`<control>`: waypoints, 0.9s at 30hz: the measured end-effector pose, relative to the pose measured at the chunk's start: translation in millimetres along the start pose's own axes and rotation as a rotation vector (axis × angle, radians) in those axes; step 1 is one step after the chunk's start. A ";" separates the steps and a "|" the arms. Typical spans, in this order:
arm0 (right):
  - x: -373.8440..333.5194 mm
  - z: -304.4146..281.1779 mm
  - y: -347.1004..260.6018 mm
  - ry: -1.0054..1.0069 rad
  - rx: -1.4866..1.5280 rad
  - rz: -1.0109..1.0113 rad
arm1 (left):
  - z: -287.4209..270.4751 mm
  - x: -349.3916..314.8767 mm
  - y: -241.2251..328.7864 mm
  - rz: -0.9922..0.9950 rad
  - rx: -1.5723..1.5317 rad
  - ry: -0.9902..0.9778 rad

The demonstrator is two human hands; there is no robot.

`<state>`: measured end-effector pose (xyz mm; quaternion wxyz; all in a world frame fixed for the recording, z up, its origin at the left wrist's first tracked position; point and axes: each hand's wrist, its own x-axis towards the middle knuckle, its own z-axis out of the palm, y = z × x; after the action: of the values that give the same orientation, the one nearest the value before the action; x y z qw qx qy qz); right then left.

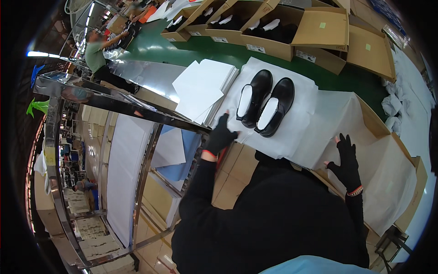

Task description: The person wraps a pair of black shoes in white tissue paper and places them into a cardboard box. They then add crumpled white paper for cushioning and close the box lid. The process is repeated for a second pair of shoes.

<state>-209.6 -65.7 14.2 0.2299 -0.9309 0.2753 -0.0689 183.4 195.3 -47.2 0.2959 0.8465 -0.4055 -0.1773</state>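
Observation:
A pair of black ankle boots, a left-hand one [261, 85] and a right-hand one [285, 93], lies side by side on white wrapping paper [303, 107]. White stuffing shows at their openings. My left hand [220, 135], in a black fingerless glove, is at the paper's near-left corner with thumb and fingers apart, holding nothing. Over to the right, my right hand [346, 164], gloved the same way, has its fingers spread. It is over translucent tissue paper [378, 182] that lines an open cardboard box [410, 155]; whether it touches the paper I cannot tell.
A stack of white sheets [205, 86] stands left of the boots. Along the far side of the green table [182, 54], several open shoe boxes [269, 43] hold dark footwear. A metal rack [137, 112] with paper is at my left. A person [96, 55] works farther back.

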 end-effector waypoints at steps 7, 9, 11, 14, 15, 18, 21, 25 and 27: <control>-0.4 3.3 -21.2 0.014 0.038 -0.035 | 56.6 56.8 30.5 -0.172 0.159 0.492; -6.4 -5.3 -16.2 0.046 0.058 -0.030 | 33.0 76.2 19.5 -0.175 0.160 0.559; -12.3 -14.3 -15.7 0.067 0.132 -0.001 | -14.2 88.8 -13.3 -0.266 -0.058 0.618; -21.8 -24.7 7.2 0.172 0.343 0.100 | -93.2 75.6 52.7 -0.020 -0.516 0.699; -20.6 -32.5 15.0 0.159 0.378 0.098 | -116.8 62.8 70.4 -0.168 -0.593 0.597; 3.3 -53.3 12.3 0.129 0.746 0.055 | -148.3 49.1 107.0 0.022 -0.862 0.424; 46.7 -73.0 -27.5 0.068 0.902 -0.169 | -116.3 25.3 192.2 -0.059 -1.227 0.142; 69.3 -93.3 -71.0 -0.333 0.965 -0.060 | -45.0 21.6 245.8 0.105 -0.882 -0.174; 61.3 -85.2 -58.5 -0.343 1.151 0.136 | -7.4 47.9 235.8 0.079 -0.875 -0.345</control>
<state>-151.8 -88.8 116.9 0.7418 -0.6349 0.2118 -0.0408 79.3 43.1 107.6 0.5595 0.5844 -0.3680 -0.4583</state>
